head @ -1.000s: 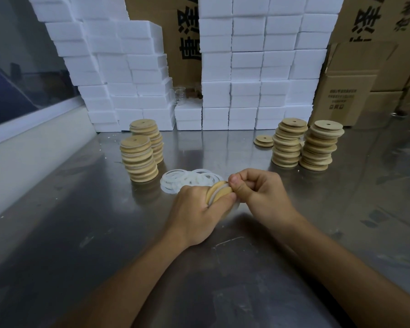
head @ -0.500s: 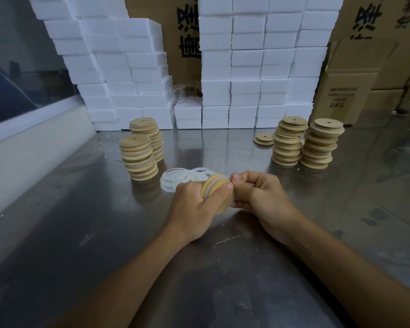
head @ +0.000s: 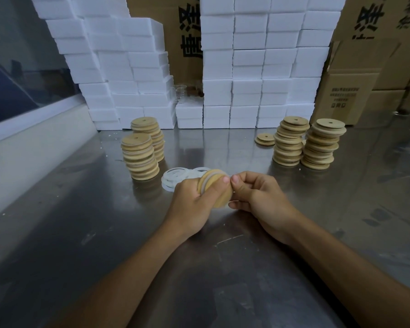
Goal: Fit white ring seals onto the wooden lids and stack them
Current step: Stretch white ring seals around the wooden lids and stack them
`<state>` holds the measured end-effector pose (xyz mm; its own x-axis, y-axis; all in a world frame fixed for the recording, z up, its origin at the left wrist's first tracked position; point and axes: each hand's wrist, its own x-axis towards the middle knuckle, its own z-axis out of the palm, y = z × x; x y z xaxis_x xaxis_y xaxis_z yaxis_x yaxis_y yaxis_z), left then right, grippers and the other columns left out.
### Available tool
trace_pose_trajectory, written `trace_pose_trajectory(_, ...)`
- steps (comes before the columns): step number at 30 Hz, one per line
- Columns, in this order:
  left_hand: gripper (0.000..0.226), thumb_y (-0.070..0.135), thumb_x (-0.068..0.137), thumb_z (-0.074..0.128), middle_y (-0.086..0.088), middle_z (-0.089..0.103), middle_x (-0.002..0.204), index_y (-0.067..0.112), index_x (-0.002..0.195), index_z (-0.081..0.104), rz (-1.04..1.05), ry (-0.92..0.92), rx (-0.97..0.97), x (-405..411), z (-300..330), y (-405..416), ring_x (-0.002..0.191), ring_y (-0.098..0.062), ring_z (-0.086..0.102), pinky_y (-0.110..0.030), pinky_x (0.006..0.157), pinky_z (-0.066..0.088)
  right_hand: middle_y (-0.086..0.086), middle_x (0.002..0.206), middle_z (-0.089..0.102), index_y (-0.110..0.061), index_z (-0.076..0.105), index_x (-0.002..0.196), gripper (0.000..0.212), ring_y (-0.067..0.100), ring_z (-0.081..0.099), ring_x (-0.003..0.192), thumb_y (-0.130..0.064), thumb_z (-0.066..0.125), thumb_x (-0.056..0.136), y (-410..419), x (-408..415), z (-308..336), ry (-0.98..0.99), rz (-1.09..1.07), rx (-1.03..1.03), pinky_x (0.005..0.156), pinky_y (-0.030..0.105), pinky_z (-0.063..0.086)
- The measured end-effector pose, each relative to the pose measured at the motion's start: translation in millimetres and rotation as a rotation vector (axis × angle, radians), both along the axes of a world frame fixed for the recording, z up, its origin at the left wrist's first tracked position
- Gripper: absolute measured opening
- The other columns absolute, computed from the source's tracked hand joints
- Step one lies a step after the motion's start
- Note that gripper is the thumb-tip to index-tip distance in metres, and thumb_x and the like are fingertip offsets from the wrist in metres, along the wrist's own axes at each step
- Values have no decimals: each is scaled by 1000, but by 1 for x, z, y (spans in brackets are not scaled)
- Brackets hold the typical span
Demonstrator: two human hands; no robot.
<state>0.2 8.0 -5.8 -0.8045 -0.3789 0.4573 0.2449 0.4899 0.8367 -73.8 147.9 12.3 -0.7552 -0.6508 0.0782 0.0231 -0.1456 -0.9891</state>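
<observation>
Wooden lid [head: 215,189], just in front of the loose ring seals [head: 175,179] on the counter [head: 223,268]: left hand [head: 189,204] gripping it, right hand [head: 258,197] pinching its rim, seating a seal; stacking probably coming next.

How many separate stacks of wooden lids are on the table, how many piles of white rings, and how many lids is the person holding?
Tall lid stacks on the left: 2
Tall lid stacks on the right: 2
Short lid stack: 1
Piles of white rings: 1
Lids in hand: 1
Total: 7
</observation>
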Motion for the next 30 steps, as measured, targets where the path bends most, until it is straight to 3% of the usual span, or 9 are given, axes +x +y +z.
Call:
trace_pose_trajectory(3, 32, 38, 93, 64, 11, 62, 56, 11, 79, 73, -9, -26, 21, -3, -2, 0, 49, 2, 54, -8, 48, 39, 9, 76, 67, -5, 64, 86, 18, 13, 63, 71, -14, 55, 99, -1, 0, -3, 51, -46, 3, 63, 23, 53)
trace_pose_trajectory(8, 41, 51, 78, 68, -5, 66, 72, 11, 84, 72, 23, 81, 3, -4, -2, -5, 68, -17, 63, -31, 60, 52, 4, 73, 67, -3, 63, 85, 15, 11, 63, 67, -10, 57, 97, -4, 4, -7, 346, -232, 83, 59, 27, 54)
trace_pose_trajectory(10, 32, 46, 79, 71, 3, 65, 70, 15, 87, 72, 21, 74, 24, -4, -3, -6, 64, -9, 60, -23, 54, 49, 5, 75, 67, -3, 62, 86, 13, 17, 64, 71, -10, 60, 96, -5, 5, -7, 446, -281, 102, 65, 36, 55)
trace_pose_trajectory(12, 9, 34, 82, 75, 14, 63, 64, 25, 83, 73, 10, 76, 83, -5, -2, -8, 56, 0, 56, -14, 48, 43, 5, 80, 69, -6, 62, 88, 8, 23, 66, 76, -11, 63, 94, -4, 4, -7, 466, -261, 106, 67, 38, 56)
trace_pose_trajectory(17, 5, 32, 78, 77, 14, 66, 66, 34, 80, 73, 18, 105, 177, -4, 0, -7, 55, 0, 58, -12, 49, 44, 11, 80, 71, -10, 60, 89, 11, 23, 71, 72, -9, 71, 88, -4, 3, -7, 391, -194, 96, 61, 24, 53)
trace_pose_trajectory(21, 29, 33, 80, 71, 12, 66, 98, 31, 109, 70, 192, 135, -209, -6, -3, -4, 87, -4, 61, -15, 76, 48, -6, 78, 67, -22, 61, 82, 18, 8, 62, 75, -8, 69, 89, -1, 2, -8, 580, -316, 159, 62, 17, 48)
trace_pose_trajectory(24, 31, 25, 86, 68, 5, 64, 103, 19, 116, 72, 254, 222, -488, -3, -1, -1, 90, -6, 60, -12, 77, 45, -10, 79, 64, -28, 59, 81, 24, 8, 61, 79, -7, 68, 89, 2, 4, -6, 726, -345, 197, 64, 18, 49)
trace_pose_trajectory(27, 20, 13, 85, 72, -1, 69, 99, 12, 105, 77, 290, 326, -538, -1, 1, -2, 86, -14, 66, -20, 68, 51, -9, 83, 64, -19, 62, 86, 13, 14, 60, 83, -7, 68, 88, 1, 5, -6, 861, -422, 215, 72, 35, 50)
trace_pose_trajectory(30, 10, 6, 83, 75, -3, 72, 93, 8, 91, 78, 277, 358, -476, 0, 2, -3, 85, -15, 68, -32, 72, 57, -7, 87, 64, -14, 64, 90, 8, 14, 56, 86, -8, 69, 88, 1, 6, -6, 935, -445, 213, 73, 35, 49)
